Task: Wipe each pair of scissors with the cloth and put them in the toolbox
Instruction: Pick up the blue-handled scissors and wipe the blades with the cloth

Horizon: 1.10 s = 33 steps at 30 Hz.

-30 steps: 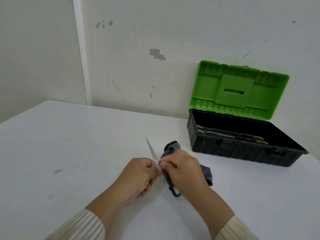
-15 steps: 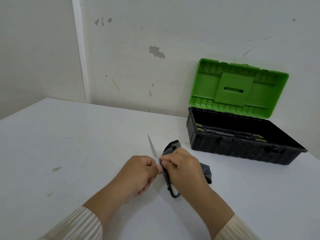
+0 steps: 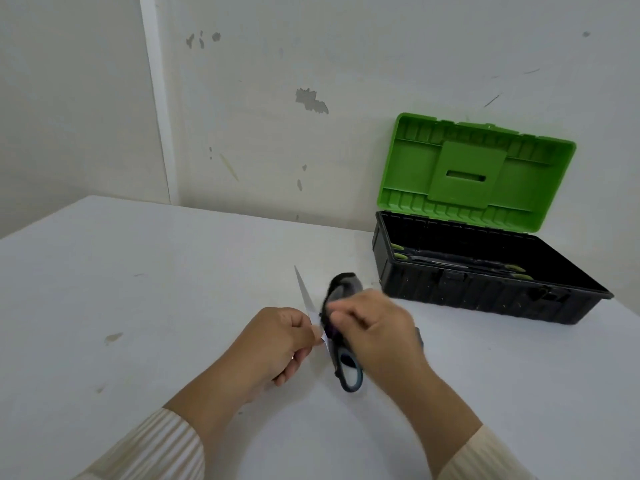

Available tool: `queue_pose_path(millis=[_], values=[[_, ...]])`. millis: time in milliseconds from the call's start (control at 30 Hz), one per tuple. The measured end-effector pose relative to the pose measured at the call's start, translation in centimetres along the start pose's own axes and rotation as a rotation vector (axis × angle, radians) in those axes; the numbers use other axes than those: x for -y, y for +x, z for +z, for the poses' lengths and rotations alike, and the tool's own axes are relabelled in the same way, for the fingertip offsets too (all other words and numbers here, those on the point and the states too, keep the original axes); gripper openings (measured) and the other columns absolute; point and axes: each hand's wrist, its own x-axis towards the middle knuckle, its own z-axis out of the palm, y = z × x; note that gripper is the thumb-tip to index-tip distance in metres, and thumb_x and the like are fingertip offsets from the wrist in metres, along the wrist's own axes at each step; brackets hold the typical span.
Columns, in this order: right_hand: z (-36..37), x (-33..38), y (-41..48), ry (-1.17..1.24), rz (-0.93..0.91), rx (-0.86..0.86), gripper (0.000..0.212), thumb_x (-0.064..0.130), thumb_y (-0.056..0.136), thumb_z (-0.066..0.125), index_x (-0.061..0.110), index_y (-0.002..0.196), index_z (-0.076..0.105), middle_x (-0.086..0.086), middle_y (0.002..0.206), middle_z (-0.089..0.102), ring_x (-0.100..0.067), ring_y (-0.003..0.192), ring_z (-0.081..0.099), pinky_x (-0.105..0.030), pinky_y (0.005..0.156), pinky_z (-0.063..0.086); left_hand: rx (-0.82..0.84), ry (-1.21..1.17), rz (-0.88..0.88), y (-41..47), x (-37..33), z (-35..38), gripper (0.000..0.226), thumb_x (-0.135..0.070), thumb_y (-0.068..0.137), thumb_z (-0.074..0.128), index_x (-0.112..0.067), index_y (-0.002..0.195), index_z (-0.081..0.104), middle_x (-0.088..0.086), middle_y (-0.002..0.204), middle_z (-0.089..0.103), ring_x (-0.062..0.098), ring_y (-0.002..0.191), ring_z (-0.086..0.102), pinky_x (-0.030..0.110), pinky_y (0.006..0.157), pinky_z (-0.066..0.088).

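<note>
While left hand (image 3: pixel 280 341) pinches a blade of the scissors (image 3: pixel 310 301) and right hand (image 3: pixel 375 336) grips the cloth (image 3: pixel 343 284) against them, wipe looks mid-step over the worktop (image 3: pixel 138 306); this pair isn't yet in the open toolbox (image 3: pixel 485 296), which apparently holds stowed scissors (image 3: pixel 446 263).

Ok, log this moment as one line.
step: wiping | left hand: grips scissors | right hand: holds cloth against scissors | toolbox: open, green-handled scissors inside

Over the white tabletop (image 3: pixel 138 306), the scissors (image 3: pixel 307 297) are pinched at the blade by the left hand (image 3: pixel 277 341). A dark cloth (image 3: pixel 343 285) is gripped against them by the blurred right hand (image 3: pixel 377 327). The green-lidded toolbox (image 3: pixel 485 296) is seen open nearby.
</note>
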Motion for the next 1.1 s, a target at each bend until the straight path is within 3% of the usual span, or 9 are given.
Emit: queue_pose_path(millis=[67,167,233,300,467,600,833,933,1100], values=[[1.2,-0.2,0.1,-0.091,-0.102,0.051,0.012,0.015,0.083,0.059,0.015,0.082,0.071,-0.003,0.082,0.063,-0.008,0.078,0.055,-0.01,0.071,0.041,-0.002,0.051,0.021,-0.1,0.0,0.1,0.031,-0.015,0.087,0.062,-0.01,0.059,0.051,0.005,0.048,0.046,0.016,0.035,0.033,0.017,0.038,0.024],[0.3,-1.7,1.8,-0.181,0.06,-0.05,0.015,0.014,0.087,0.057,0.013,0.08,0.07,-0.005,0.084,0.061,-0.017,0.081,0.056,-0.011,0.067,0.038,0.014,0.109,0.03,-0.1,0.2,0.1,0.034,-0.019,0.088,0.061,-0.012,0.057,0.048,0.011,0.059,0.053,0.015,0.035,0.034,0.016,0.036,0.026],[-1.1,-2.9,2.3,-0.084,0.201,-0.189,0.016,0.014,0.086,0.057,0.022,0.088,0.071,0.004,0.088,0.06,-0.015,0.087,0.057,-0.004,0.073,0.037,0.037,0.085,0.02,-0.1,0.2,0.1,0.034,-0.018,0.089,0.061,-0.011,0.058,0.049,0.005,0.06,0.062,0.012,0.034,0.035,0.018,0.037,0.027],[-2.2,-3.1,2.0,0.071,0.26,-0.208,0.023,0.009,0.085,0.056,0.027,0.089,0.07,0.008,0.092,0.06,-0.011,0.091,0.058,-0.017,0.081,0.046,0.032,0.031,0.012,0.0,0.1,-0.2,0.032,-0.016,0.089,0.06,-0.009,0.06,0.052,-0.002,0.054,0.062,0.012,0.034,0.036,0.02,0.037,0.027],[-1.8,-0.4,0.7,0.06,0.141,0.358,0.014,0.022,0.08,0.065,0.019,0.067,0.068,0.001,0.086,0.059,-0.006,0.086,0.055,-0.021,0.079,0.043,-0.024,-0.099,-0.008,0.4,0.1,-1.1,0.025,-0.016,0.089,0.059,0.008,0.079,0.059,0.005,0.052,0.047,0.017,0.037,0.035,0.02,0.037,0.027],[-1.1,-0.4,0.5,0.083,0.164,0.41,0.028,0.024,0.086,0.06,0.024,0.058,0.056,0.003,0.08,0.052,-0.006,0.076,0.051,-0.019,0.073,0.04,-0.029,-0.168,-0.051,0.4,0.0,-1.6,0.019,-0.017,0.088,0.062,0.0,0.084,0.068,0.002,0.054,0.057,0.014,0.039,0.043,0.021,0.038,0.031],[-0.8,-1.2,0.7,0.191,0.306,0.186,0.036,0.027,0.088,0.057,-0.002,0.067,0.054,-0.001,0.074,0.049,-0.014,0.072,0.048,-0.025,0.069,0.038,-0.004,-0.918,-0.139,1.3,0.2,-2.1,0.02,-0.026,0.084,0.063,-0.007,0.084,0.066,0.01,0.073,0.071,0.011,0.045,0.059,0.018,0.042,0.05],[0.2,-0.9,0.4,0.162,0.245,0.142,0.034,0.027,0.086,0.06,0.011,0.056,0.051,0.001,0.071,0.047,-0.009,0.068,0.047,-0.018,0.065,0.037,0.053,-0.795,-0.114,1.2,0.8,0.0,0.018,-0.017,0.085,0.06,-0.001,0.089,0.065,0.01,0.075,0.07,0.013,0.054,0.063,0.025,0.052,0.054],[0.6,-0.7,0.1,0.072,0.1,0.32,0.023,0.026,0.086,0.06,0.027,0.063,0.062,-0.001,0.078,0.056,-0.004,0.078,0.05,-0.012,0.07,0.038,-0.023,-0.635,-0.055,1.4,1.1,0.4,0.02,-0.011,0.094,0.051,0.0,0.083,0.062,0.014,0.076,0.071,0.023,0.065,0.066,0.036,0.064,0.056]])
